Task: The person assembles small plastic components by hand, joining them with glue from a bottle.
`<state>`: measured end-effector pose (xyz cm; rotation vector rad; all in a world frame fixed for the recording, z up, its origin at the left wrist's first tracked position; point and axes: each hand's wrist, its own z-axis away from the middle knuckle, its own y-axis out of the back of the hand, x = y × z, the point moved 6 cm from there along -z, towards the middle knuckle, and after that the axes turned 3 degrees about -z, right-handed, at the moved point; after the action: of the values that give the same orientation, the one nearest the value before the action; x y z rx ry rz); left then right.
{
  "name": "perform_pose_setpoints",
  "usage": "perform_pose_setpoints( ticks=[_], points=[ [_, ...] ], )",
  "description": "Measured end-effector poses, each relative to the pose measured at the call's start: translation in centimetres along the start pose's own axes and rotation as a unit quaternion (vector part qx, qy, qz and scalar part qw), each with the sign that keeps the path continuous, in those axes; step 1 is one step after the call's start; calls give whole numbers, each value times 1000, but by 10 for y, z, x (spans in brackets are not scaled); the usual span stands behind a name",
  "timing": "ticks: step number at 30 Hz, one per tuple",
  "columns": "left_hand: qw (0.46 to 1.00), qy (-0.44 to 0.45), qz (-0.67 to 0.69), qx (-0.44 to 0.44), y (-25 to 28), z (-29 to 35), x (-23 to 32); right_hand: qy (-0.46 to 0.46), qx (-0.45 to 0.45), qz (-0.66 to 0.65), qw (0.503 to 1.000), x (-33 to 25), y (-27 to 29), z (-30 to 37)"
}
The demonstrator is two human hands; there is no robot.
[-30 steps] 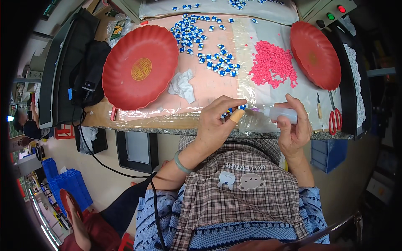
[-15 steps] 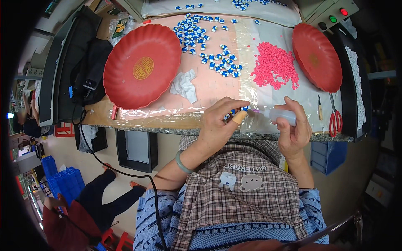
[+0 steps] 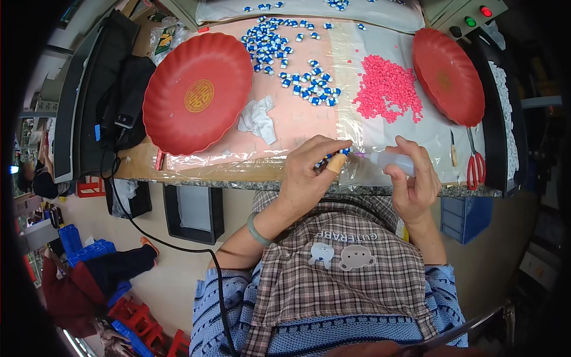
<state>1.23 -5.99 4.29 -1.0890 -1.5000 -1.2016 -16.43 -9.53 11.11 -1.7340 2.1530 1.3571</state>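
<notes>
The left hand (image 3: 309,178) pinches a few small blue-white pieces (image 3: 333,156) at the front edge of the desk (image 3: 196,174) — a bandage is on one finger. The right hand (image 3: 416,184) grips a clear small bottle (image 3: 386,159), its tip touching the pieces.

1. There are two red round trays: one (image 3: 198,93) on the left, one (image 3: 449,74) on the right.
2. One pile of pink pellets (image 3: 386,89).
3. Many small blue-and-white pieces (image 3: 285,50), too many to count.
4. One pair of red scissors (image 3: 476,163).
5. One crumpled white cloth (image 3: 257,119).
6. Two hands: left hand (image 3: 309,175), right hand (image 3: 416,181).
7. One clear small bottle (image 3: 386,159).
</notes>
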Motion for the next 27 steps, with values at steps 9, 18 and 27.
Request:
perform_pose_setpoints(
  ticks=[9, 18, 27],
  points=[
    [998, 32, 48, -10, -2, -3, -14, -219, 73, -209, 950, 35, 8, 14],
    [996, 71, 57, -21, -5, -2, -20, -382, 106, -382, 835, 98, 2, 17],
    [997, 56, 40, -17, -8, -3, -20, -220, -24, 74, 972, 102, -4, 2]
  ],
)
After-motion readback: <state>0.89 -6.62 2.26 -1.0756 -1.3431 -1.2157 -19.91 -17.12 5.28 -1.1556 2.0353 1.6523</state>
